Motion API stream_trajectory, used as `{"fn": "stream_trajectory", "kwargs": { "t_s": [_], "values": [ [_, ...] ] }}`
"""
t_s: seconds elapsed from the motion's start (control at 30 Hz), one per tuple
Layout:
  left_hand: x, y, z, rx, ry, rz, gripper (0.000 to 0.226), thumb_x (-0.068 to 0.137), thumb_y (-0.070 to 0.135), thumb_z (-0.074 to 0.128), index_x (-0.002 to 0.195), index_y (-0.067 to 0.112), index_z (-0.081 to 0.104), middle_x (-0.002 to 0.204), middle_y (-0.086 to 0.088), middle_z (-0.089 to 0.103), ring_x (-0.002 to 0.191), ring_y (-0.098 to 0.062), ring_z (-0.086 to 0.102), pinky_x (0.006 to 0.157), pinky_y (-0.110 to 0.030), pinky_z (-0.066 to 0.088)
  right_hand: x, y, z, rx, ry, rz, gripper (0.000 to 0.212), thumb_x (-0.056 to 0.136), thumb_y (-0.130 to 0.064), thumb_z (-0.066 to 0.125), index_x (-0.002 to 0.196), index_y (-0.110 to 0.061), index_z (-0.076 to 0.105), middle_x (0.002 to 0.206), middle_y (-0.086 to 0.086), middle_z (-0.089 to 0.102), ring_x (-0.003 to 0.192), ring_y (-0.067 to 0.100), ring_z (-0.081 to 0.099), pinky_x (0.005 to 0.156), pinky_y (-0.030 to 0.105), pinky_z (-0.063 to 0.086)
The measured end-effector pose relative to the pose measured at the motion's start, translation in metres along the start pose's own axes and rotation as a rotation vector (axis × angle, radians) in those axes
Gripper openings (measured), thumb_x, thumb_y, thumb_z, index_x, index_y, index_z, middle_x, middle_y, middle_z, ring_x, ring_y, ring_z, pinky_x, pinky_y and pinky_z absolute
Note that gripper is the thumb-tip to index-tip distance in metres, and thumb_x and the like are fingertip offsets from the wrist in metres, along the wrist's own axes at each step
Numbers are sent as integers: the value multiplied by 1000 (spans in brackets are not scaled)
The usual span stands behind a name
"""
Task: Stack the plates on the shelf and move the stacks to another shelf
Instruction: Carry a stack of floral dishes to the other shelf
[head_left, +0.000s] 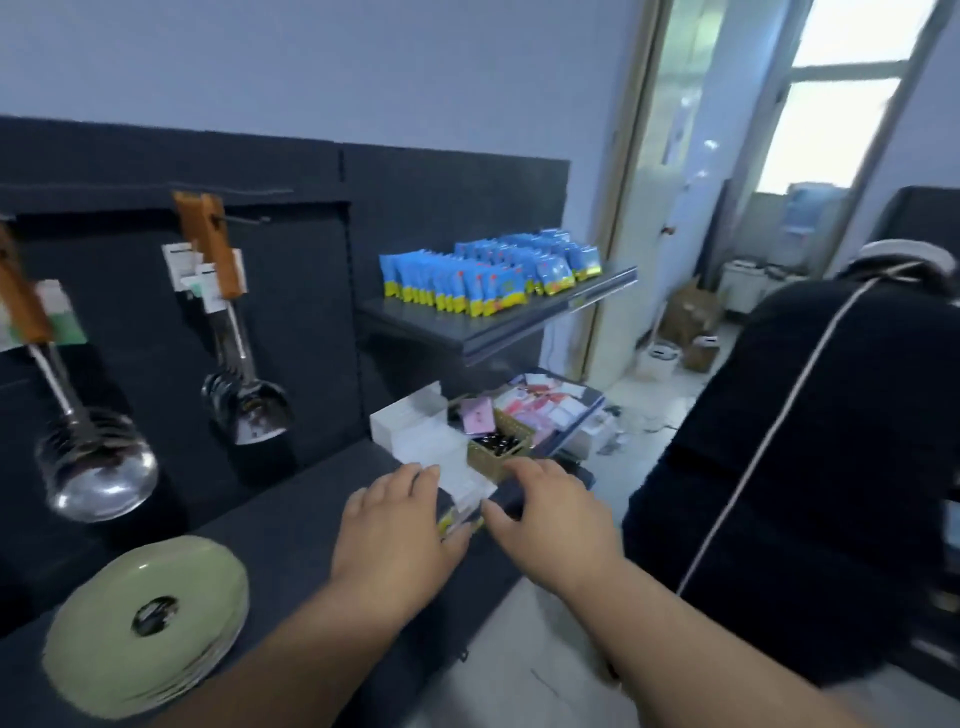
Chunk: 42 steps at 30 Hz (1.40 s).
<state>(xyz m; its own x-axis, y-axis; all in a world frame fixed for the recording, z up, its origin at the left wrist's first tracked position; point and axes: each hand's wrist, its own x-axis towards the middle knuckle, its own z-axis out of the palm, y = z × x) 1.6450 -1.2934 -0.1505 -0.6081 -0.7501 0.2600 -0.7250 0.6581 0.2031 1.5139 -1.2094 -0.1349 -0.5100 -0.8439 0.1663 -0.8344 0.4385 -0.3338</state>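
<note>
Left hand (395, 525) and right hand (545, 514) hover open, empty, over the shelf (301, 530). Green plates (150, 618) sit stacked near-left, likely for carrying.

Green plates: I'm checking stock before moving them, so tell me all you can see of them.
The green plates are a stack of several round, pale green plates, glossy like glazed ceramic, their rims showing at the near edge. A dark round sticker sits on the top one's middle. The stack rests on the dark shelf, below the ladles. Neither the left hand nor the right hand touches it.
</note>
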Motion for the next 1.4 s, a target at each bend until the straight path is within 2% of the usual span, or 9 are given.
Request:
{"fn": "stream_trajectory", "kwargs": {
  "t_s": [0.1,0.3,0.5,0.6,0.77,1.0,1.2,1.4],
  "values": [
    [-18,84,-1,-8,4,124,70,88,62,38,146,26,22,153,8,27,140,-13,26,114,-33,21,-50,64,-44,-54,70,101,53,90,-56,46,136,-32,45,135,-6,52,123,20,52,93,36,46],
    [-95,277,12,-94,-25,391,72,87,62,40,147,28,21,153,9,25,141,-12,24,115,-33,20,-191,209,-134,-206,203,288,54,92,-54,45,140,-32,42,137,-7,51,124,19,50,95,37,42],
    [-177,477,17,-151,-43,679,69,86,60,43,144,26,28,149,8,32,136,-14,33,111,-33,28,-340,350,-222,-343,285,592,48,90,-52,46,131,-27,48,130,0,54,121,25,51,95,41,42],
    [-209,563,15,-179,-37,801,68,85,60,44,142,24,32,145,5,38,132,-16,39,107,-34,32,-404,402,-259,-414,305,743,46,90,-50,47,129,-25,48,130,3,53,121,27,50,95,41,41],
    [-241,671,22,-237,-67,989,67,85,59,45,142,26,31,145,6,37,134,-17,36,109,-36,29,-479,466,-303,-458,345,941,47,90,-52,46,130,-27,48,130,1,52,121,25,50,96,40,41],
    [-217,784,56,-293,-116,1138,69,86,61,43,144,26,29,147,7,36,134,-16,36,108,-34,30,-500,551,-342,-441,397,1121,52,91,-53,46,136,-28,44,136,-2,50,124,23,49,97,39,43],
    [-156,865,81,-360,-165,1206,70,85,61,45,144,28,28,149,8,34,134,-15,37,109,-33,31,-458,620,-368,-396,455,1171,57,93,-54,45,145,-31,36,142,-6,46,129,19,46,100,36,42],
    [-97,959,99,-328,-167,1274,66,87,55,47,143,25,30,147,6,36,131,-17,39,108,-34,32,-418,707,-404,-410,443,1216,56,93,-54,45,142,-28,39,139,-3,49,125,22,49,97,38,44]
  ]
}}
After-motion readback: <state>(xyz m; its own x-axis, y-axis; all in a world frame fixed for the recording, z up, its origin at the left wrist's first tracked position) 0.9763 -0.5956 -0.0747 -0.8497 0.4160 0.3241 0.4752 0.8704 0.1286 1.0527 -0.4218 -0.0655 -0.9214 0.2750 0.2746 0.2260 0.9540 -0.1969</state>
